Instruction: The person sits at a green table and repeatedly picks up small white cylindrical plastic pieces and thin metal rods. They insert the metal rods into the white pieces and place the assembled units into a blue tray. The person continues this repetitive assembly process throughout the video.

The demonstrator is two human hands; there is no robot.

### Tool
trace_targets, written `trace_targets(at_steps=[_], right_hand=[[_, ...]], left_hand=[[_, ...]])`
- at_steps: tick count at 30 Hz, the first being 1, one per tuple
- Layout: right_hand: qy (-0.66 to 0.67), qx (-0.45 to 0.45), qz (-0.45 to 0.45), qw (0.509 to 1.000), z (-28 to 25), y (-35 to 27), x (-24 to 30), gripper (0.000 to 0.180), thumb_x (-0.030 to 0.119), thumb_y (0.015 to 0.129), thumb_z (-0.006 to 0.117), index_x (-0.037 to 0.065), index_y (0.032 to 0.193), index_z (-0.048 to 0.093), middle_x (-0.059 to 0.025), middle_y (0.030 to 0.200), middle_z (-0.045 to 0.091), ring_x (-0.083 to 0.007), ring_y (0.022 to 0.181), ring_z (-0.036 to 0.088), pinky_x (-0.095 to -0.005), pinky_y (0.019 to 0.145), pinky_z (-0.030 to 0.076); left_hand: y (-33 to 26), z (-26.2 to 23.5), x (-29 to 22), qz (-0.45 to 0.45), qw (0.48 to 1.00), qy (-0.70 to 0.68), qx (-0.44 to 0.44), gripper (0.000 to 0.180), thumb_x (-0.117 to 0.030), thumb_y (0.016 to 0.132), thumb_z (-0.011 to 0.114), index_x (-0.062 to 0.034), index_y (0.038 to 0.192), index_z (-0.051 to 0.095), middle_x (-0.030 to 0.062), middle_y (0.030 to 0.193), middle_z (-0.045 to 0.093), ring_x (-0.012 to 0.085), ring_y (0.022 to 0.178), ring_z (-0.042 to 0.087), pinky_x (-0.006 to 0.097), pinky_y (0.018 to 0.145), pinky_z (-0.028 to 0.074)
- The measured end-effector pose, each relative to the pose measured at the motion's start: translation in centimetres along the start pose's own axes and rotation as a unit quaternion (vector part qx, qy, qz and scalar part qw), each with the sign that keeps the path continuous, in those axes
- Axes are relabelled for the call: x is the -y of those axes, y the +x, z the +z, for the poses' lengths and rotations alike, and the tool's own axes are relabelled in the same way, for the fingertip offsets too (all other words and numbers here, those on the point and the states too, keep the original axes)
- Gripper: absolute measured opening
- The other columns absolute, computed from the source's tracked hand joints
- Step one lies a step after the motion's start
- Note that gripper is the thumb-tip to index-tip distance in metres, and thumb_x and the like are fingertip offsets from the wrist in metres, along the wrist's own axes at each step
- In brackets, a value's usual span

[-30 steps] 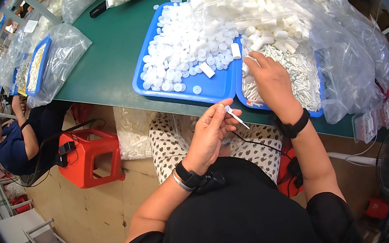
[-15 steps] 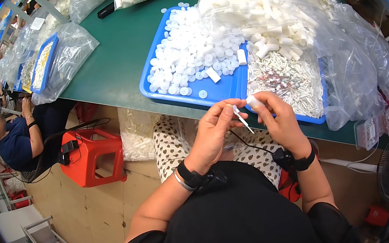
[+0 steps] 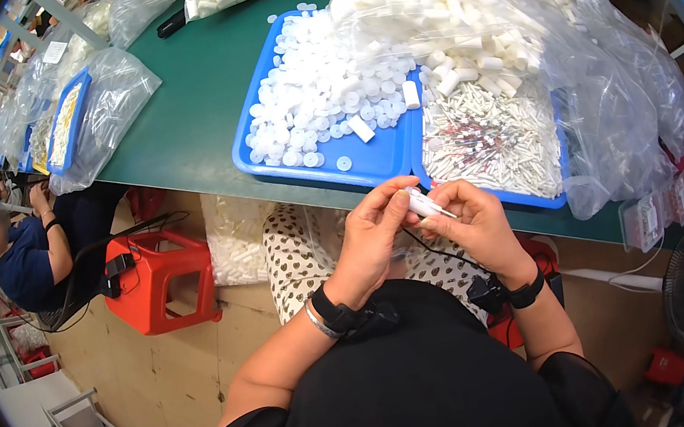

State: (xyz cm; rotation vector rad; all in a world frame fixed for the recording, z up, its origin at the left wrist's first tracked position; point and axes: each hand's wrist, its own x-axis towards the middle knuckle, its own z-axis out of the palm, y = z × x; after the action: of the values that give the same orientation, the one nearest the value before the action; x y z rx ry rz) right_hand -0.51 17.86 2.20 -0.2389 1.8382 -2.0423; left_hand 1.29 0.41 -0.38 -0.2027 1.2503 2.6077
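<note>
In front of my body my two hands meet near the tray edge. My left hand (image 3: 375, 231) is closed, thumb and fingertips pinching a thin white stick (image 3: 443, 211) near one end; its tapered tip points down to the right. Against it lies a short white cylinder, like a cap (image 3: 419, 204), with the closed fingers of my right hand (image 3: 477, 222) on its side. Fingers partly hide both pieces, so I cannot tell whether the stick is inside the cylinder or beside it. A wristband sits on each wrist.
Ahead, one blue tray (image 3: 387, 160) holds translucent discs (image 3: 304, 89) and two loose white cylinders; another holds small white sticks (image 3: 497, 141), some with red parts. Bags of cylinders (image 3: 452, 0) lie behind on the green table (image 3: 192, 121). A red stool (image 3: 165, 280) and a seated co-worker (image 3: 28, 255) are left.
My right hand has moved in toward the left, bringing the white cylinder up against the stick. The stick has tilted flatter. The view has shifted slightly.
</note>
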Motion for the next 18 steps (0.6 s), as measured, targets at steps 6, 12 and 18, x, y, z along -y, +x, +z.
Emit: trace_targets(at_steps=[6, 12, 18], right_hand=[[0.064, 0.012, 0.14, 0.988, -0.8, 0.0, 0.8, 0.012, 0.011, 0.099, 0.057, -0.001, 0.101, 0.054, -0.0149, 0.102, 0.068, -0.0153, 0.079, 0.069, -0.0266, 0.07, 0.058], [0.06, 0.051, 0.14, 0.987, -1.3, -0.2, 1.1, 0.014, 0.008, 0.097, 0.058, 0.004, 0.103, 0.046, -0.0127, 0.096, 0.068, -0.0144, 0.075, 0.067, -0.0264, 0.064, 0.056], [-0.506, -0.189, -0.083, 0.837, -7.4, 1.0, 4.4, 0.017, 0.012, 0.096, 0.056, 0.0, 0.107, 0.06, -0.0212, 0.089, 0.066, -0.0377, 0.081, 0.067, -0.0414, 0.072, 0.053]], left_hand=[[-0.2, 0.2, -0.1, -0.031, 0.997, 0.067, 0.006, 0.031, -0.018, 0.103, 0.054, 0.0001, 0.128, 0.061, -0.0003, 0.089, 0.06, 0.005, 0.083, 0.055, 0.02, 0.077, 0.049], [-0.3, 0.7, -1.0, -0.079, 0.993, 0.066, 0.066, 0.034, -0.012, 0.1, 0.058, 0.0017, 0.131, 0.056, 0.005, 0.103, 0.064, 0.0092, 0.089, 0.062, 0.026, 0.085, 0.054], [-0.2, -0.2, -0.9, -0.086, 0.995, 0.025, 0.036, 0.032, -0.013, 0.097, 0.063, 0.0, 0.126, 0.055, 0.0118, 0.11, 0.066, 0.0101, 0.087, 0.063, 0.025, 0.08, 0.054]])
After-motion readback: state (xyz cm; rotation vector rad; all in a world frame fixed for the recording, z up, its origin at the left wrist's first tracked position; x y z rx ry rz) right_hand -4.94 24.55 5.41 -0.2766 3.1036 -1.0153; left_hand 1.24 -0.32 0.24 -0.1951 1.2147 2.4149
